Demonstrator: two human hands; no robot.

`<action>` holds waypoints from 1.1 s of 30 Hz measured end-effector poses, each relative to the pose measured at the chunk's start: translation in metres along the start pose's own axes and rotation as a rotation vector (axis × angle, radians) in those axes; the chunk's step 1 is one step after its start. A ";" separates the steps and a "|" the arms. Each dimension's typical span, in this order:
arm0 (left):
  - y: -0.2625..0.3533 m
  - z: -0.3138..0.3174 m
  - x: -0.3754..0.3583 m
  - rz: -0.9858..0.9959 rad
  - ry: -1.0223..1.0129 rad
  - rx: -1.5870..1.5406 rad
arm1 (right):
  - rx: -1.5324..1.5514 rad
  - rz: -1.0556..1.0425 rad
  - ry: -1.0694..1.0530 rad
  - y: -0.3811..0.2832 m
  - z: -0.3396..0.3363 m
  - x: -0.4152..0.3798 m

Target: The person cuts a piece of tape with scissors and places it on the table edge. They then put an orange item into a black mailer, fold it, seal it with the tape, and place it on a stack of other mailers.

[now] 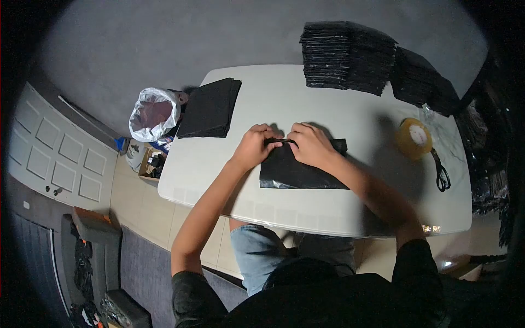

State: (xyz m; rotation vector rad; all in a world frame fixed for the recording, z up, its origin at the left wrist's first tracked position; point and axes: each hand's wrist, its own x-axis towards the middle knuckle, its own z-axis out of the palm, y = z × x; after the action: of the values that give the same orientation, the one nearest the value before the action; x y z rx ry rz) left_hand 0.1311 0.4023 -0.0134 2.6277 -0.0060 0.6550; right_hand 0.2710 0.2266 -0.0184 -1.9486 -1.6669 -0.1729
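A black plastic bag (298, 172) lies flat on the white table in front of me, its lower edge shiny. At its upper edge, my left hand (257, 146) is closed with the fingers pinching a gathered or folded strip of the plastic. Close beside it, my right hand (310, 145) is also closed on that same edge, with its wrist over the bag. Part of the bag is hidden under my right hand and forearm.
A flat pile of black sheets (210, 109) lies at the table's left edge. Tall stacks of folded black plastic (350, 57) stand at the back right. A tape roll (414, 138) and black-handled scissors (442, 174) lie on the right. A lined bin (155, 115) stands beyond the left edge.
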 end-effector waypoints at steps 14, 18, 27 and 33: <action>-0.014 -0.007 0.002 0.173 -0.038 0.112 | 0.033 0.073 0.059 0.000 0.000 -0.005; -0.023 -0.012 0.003 0.251 -0.081 0.165 | -0.021 -0.036 0.061 -0.004 0.002 -0.007; -0.031 -0.024 0.002 0.478 -0.094 0.278 | 0.078 -0.154 0.058 0.002 -0.005 -0.006; -0.025 -0.025 -0.001 0.492 -0.112 0.345 | 0.134 -0.243 0.005 0.001 -0.012 -0.006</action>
State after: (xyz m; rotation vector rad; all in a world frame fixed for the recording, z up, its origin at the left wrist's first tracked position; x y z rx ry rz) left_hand 0.1221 0.4353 -0.0042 3.0178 -0.6438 0.7145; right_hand 0.2733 0.2153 -0.0115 -1.6448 -1.8596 -0.1528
